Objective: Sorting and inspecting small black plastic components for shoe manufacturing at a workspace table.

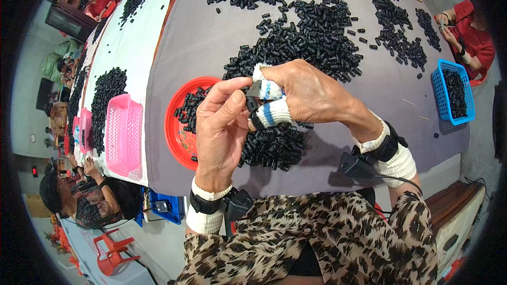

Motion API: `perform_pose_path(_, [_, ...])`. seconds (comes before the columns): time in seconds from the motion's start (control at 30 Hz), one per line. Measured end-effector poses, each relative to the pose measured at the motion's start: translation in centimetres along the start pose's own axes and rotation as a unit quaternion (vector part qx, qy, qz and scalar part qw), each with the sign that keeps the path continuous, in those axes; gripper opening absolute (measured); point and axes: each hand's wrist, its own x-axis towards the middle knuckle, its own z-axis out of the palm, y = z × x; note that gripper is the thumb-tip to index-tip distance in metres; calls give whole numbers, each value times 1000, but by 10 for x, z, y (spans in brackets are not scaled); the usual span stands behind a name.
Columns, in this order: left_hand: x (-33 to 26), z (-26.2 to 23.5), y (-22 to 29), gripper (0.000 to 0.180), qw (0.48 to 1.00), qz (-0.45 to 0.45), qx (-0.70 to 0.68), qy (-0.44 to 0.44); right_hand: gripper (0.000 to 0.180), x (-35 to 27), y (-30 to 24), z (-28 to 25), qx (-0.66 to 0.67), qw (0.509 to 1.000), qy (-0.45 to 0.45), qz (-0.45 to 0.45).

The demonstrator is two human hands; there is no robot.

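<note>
- Two baskets: blue plastic basket (453, 93) holds small black plastic pieces; pink plastic basket (124, 134).
- Round red plastic dish (177, 126) holds some black pieces.
- Left hand (221, 126) and right hand (311, 95) pinch one small black plastic part (252, 103) between closed fingertips, above the pile of black pieces (274, 148).

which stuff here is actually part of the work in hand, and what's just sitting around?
In use:
- left hand and right hand, pinching one small black part between them
- cloth wraps on two right fingers
- pile of black parts under the hands
- red tray

Lying about:
- pink basket
- blue basket
- large spread of black parts further up the grey table
</note>
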Motion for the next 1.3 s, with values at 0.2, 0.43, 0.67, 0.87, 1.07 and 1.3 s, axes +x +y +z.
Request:
perform_pose_path(0.2, [0, 2, 1, 19, 1000, -1, 19, 13, 40, 1, 3, 1, -21, 1000, 0, -9])
perform_pose_path(0.43, [-2, 3, 1, 18, 998, -5, 54, 30, 36, -2, 4, 4, 50, 998, -20, -14])
perform_pose_path(0.67, [0, 8, 4, 20, 998, -9, 49, 48, 35, -2, -5, 2, 30, 1000, 6, -3])
perform_pose_path(0.87, [2, -2, 1, 20, 1000, -19, -18, 3, 38, -1, -3, 0, 0, 1000, 15, 4])
perform_pose_path(1.07, [1, 0, 0, 20, 1000, -8, -8, -1, 37, -1, -2, 1, -3, 1000, -2, 10])
perform_pose_path(1.3, [-1, 0, 1, 19, 1000, -8, 7, 9, 35, -3, 1, 2, -10, 1000, 1, 12])
